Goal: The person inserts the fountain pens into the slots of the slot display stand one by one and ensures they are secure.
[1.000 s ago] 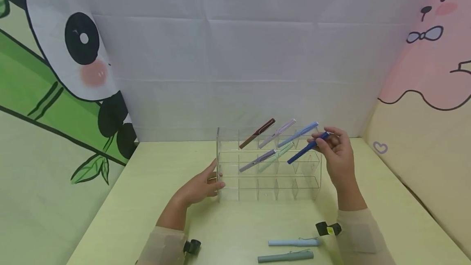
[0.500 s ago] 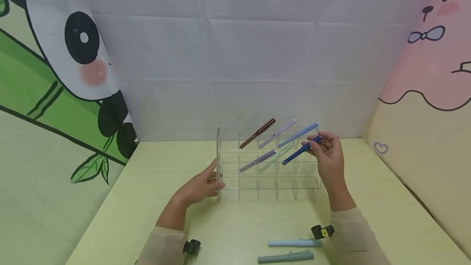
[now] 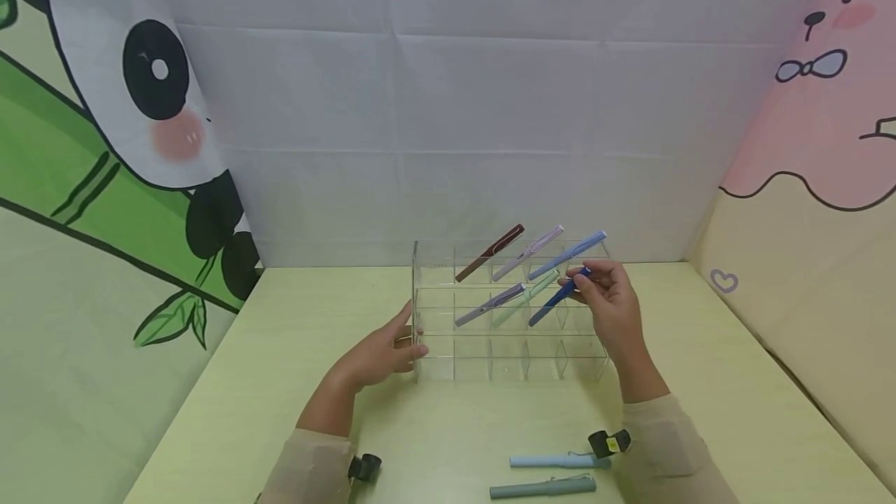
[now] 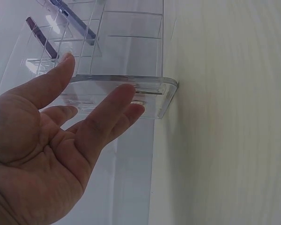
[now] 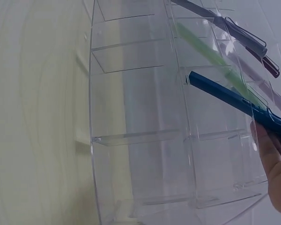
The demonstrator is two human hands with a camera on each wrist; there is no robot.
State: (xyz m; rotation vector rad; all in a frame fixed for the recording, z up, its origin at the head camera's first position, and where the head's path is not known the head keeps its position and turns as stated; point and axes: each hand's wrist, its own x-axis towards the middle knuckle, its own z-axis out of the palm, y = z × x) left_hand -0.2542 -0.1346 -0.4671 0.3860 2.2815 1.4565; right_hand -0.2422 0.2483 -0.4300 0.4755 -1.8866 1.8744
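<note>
A clear acrylic pen rack [image 3: 437, 346] with tiers of compartments stands mid-table. Against its left side panel rests my left hand [image 3: 378, 355], its fingers fairly straight in the left wrist view. My right hand [image 3: 616, 309] pinches a dark blue pen [image 3: 553, 303] near its cap end. That pen slants with its lower end at the middle tier, right of a light green pen [image 3: 526, 299]. A grey-purple pen [image 3: 490, 306] lies in the same tier. The upper tier holds a dark brown pen [image 3: 490, 253], a lilac pen [image 3: 527, 253] and a light blue pen [image 3: 567, 256].
A pale blue pen [image 3: 553, 461] and a grey-green pen [image 3: 542, 487] lie on the table [image 3: 420, 442] near its front edge. A white backdrop [image 3: 490, 138] rises behind the rack. Printed side panels flank the table.
My right hand has moved left and slightly down, bringing the dark blue pen into the middle tier next to the light green pen. The left hand stays in place at the rack's side.
</note>
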